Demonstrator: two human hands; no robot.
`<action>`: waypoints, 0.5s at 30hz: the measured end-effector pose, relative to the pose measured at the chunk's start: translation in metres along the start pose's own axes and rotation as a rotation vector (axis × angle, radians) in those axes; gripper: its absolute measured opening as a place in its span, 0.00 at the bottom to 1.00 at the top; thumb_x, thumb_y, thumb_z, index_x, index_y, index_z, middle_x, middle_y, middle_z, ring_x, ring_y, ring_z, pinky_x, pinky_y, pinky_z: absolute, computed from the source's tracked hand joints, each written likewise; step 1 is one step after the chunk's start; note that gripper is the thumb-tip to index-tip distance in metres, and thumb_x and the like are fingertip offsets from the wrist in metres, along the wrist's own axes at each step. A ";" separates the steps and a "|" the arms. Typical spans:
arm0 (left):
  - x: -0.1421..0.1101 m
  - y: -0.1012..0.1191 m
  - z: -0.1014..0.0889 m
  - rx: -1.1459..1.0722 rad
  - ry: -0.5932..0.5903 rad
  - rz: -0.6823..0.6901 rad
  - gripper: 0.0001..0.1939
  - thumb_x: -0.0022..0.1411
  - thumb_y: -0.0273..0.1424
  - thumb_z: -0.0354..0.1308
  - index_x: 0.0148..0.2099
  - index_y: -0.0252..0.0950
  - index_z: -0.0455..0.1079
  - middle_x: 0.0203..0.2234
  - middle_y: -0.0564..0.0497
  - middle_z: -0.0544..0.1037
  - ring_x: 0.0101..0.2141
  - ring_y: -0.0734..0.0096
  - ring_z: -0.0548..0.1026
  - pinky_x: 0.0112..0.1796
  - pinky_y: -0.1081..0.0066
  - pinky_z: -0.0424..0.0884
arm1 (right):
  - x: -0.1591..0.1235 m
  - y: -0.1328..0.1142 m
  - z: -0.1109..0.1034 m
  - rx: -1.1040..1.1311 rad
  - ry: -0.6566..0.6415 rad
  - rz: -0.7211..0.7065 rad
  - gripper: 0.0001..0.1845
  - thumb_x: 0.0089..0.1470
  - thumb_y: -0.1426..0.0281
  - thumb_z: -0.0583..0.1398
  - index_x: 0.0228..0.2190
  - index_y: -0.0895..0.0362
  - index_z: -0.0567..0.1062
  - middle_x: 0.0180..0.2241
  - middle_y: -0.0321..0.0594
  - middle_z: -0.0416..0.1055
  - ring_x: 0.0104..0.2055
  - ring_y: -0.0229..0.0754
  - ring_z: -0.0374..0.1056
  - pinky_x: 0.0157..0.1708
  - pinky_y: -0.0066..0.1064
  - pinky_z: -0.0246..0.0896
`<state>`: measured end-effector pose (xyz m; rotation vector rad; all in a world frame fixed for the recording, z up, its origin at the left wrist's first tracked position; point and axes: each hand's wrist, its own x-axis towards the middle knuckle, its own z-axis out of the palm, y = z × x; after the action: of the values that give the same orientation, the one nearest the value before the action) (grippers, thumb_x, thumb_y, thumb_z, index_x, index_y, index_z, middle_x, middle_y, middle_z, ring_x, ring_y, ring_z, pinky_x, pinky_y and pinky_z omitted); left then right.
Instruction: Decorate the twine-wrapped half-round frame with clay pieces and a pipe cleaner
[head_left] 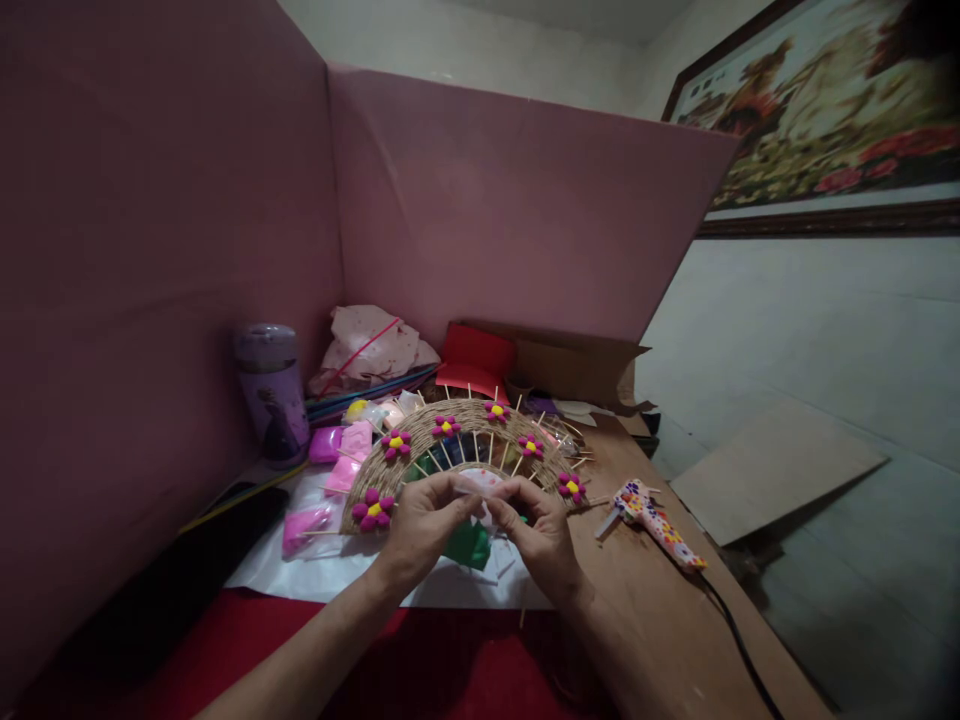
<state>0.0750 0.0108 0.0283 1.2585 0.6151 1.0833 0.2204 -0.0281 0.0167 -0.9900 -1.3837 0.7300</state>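
Both my hands meet in front of a half-round twine fan (465, 415) with thin wooden sticks and several magenta-and-yellow flowers on it. The fingertips of my left hand (424, 525) are pinched together, and those of my right hand (540, 535) are too. Between them is a small, pale, partly see-through piece (472, 486), perhaps plastic; its kind is unclear. Just below the fingers lies a green packet (469, 545) on a white sheet (277, 572). Pink packets (349, 470) sit left of the fan, partly under its edge.
A flower-patterned glue gun (656, 522) with a black cord rests on the brown board (637, 620) at the right. At the left stands a purple tumbler (271, 395). Behind the fan are a pale cloth bundle (371, 345), a red sheet (476, 358) and cardboard (574, 370).
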 end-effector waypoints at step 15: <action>0.000 0.002 -0.001 0.090 0.111 0.019 0.09 0.48 0.33 0.66 0.29 0.31 0.74 0.21 0.52 0.76 0.23 0.78 0.71 0.24 0.80 0.66 | 0.001 0.003 -0.001 0.025 0.058 0.083 0.12 0.51 0.63 0.62 0.24 0.58 0.71 0.19 0.31 0.60 0.20 0.31 0.53 0.18 0.23 0.48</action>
<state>0.0734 0.0107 0.0302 1.2895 0.7450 1.1577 0.2223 -0.0258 0.0142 -1.0460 -1.2869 0.7720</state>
